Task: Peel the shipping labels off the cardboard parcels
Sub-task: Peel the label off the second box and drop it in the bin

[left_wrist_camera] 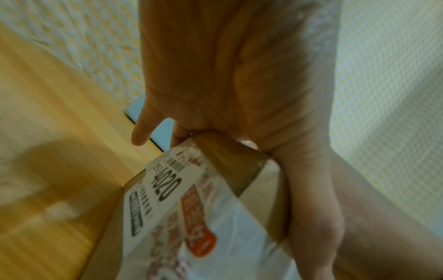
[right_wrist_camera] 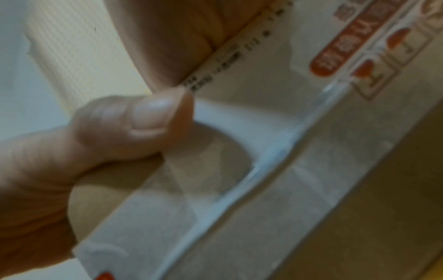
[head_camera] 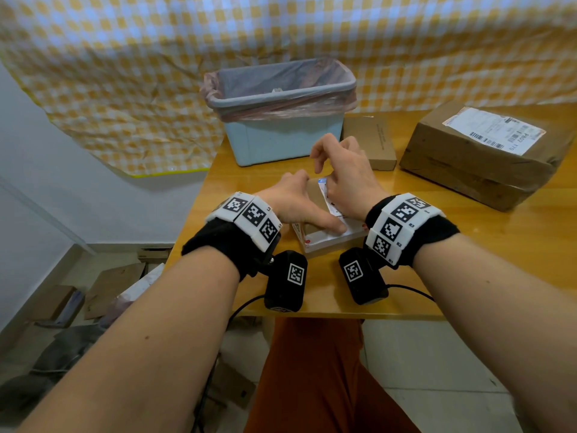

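Now I see the wood table [head_camera: 468,260], w/ a big brown parcel [head_camera: 480,170] at the far right and its white label [head_camera: 493,131] stuck on top. A blue bin [head_camera: 281,132] w/ a pink bag sits at the back. Near me is the small parcel [head_camera: 324,242]. My left hand [head_camera: 293,204] holds it down, fingers spread over the top. My right hand [head_camera: 346,179] pinches its shipping label [head_camera: 326,195] b/w thumb and finger, edge lifted up.
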